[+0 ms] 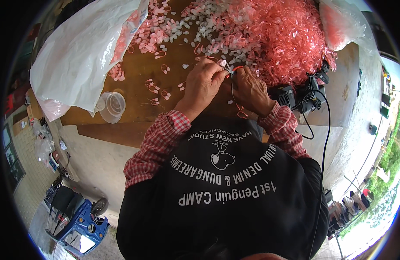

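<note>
My left hand (203, 83) is closed, thumb and forefinger pinching a small pink loop piece (222, 63) with a pale oval end. Close beside it, my right hand (253, 90) is wrapped around small scissors (231, 72). Their metal blades meet the piece at my left fingertips; most of the handle is hidden by the fingers. Both hands are above a brown table (137, 104). Several similar pink loops (152, 88) lie left of my left hand. A large heap of pink translucent plastic pieces (291, 43) rises beyond my right hand, with loose whitish ovals (204, 30) along its left side.
A white plastic sack (85, 47) spills pink pieces at the left, near a clear round tub (113, 107). Black adapters (285, 96) with a cable (328, 125) are right of my right hand. A clear bag (343, 26) stands far right. A blue vehicle (80, 223) is parked lower left.
</note>
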{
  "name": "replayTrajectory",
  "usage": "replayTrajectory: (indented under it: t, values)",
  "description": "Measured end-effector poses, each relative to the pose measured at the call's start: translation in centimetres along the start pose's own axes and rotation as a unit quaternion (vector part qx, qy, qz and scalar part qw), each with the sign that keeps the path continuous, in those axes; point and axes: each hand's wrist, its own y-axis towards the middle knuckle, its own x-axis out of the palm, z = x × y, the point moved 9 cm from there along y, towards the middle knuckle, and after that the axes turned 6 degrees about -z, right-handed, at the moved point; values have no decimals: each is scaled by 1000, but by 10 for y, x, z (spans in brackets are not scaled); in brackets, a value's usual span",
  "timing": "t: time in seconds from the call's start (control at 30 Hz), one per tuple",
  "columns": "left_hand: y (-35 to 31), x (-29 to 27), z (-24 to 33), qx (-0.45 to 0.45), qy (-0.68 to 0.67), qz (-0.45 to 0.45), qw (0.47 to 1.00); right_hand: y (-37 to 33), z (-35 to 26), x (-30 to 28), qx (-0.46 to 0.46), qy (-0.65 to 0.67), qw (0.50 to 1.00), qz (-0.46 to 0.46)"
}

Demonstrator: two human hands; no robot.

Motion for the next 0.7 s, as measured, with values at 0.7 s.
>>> replayTrajectory:
  t: [0.7]
  values:
    - [-3, 8, -6, -21, 2, -32, 999, -8, 22, 11, 108, 11, 993, 35]
